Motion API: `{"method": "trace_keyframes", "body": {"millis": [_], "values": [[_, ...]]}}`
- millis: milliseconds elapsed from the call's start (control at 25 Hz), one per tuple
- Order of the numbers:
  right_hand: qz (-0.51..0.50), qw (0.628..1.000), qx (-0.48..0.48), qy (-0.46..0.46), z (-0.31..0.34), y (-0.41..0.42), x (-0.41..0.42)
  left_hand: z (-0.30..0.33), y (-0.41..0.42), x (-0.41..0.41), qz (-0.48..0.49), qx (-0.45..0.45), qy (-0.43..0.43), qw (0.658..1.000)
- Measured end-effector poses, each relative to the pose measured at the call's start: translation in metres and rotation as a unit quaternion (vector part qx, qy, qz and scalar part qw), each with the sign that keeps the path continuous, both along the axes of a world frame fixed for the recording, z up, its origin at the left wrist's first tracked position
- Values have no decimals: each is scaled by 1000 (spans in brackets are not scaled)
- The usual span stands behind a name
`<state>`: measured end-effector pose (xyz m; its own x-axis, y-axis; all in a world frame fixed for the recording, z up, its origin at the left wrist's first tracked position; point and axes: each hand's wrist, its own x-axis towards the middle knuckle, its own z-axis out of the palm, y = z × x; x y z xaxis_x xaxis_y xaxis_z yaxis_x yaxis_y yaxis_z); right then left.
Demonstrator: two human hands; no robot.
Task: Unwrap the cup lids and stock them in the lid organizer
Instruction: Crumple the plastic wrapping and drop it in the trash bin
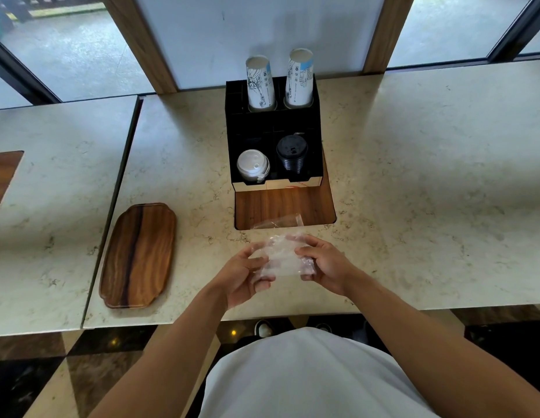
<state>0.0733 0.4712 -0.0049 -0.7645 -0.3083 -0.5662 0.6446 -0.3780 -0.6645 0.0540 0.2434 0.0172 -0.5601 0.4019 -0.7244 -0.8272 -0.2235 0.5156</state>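
Gripping a wrapped bundle of lids (282, 259) between both hands, just above the near part of the table (413, 176). Left hand (244, 274) curling round the left end, thumb over the top; right hand (324, 267) clamping the right end, fingers pressing into crinkled clear plastic. Bundle lying crosswise, long axis running left to right between the hands, both equally close to it. How far the wrap is already open: cannot tell, the plastic being too blurred.

Lid organizer (273, 137) standing straight ahead, farther along the table, well apart from the hands. White lids (253, 165) sitting in its front left slot, black lids (292, 153) in its front right slot, two stacks of paper cups (260, 82) rising from the back. Loose clear wrapper (277, 222) lying on the wooden inset between organizer and hands. Wooden tray (139, 254) lying off to the left.

Judging by this: peeling the wrap off first, then reaching directly forward, probably toward the left slot if these lids are pale, though colour is uncertain.
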Motion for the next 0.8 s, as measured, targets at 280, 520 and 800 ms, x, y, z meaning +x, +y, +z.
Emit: {"method": "trace_keyframes", "body": {"millis": [280,520,800], "values": [[-95,979,-172,-56,3,-4,-9,7,3,-10,141,131,-95,977],[-43,980,-196,10,10,2,-9,7,2,-12,119,196,-65,971],[-109,991,-73,-32,6,6,-14,10,1,-17,-35,50,28,998]]}}
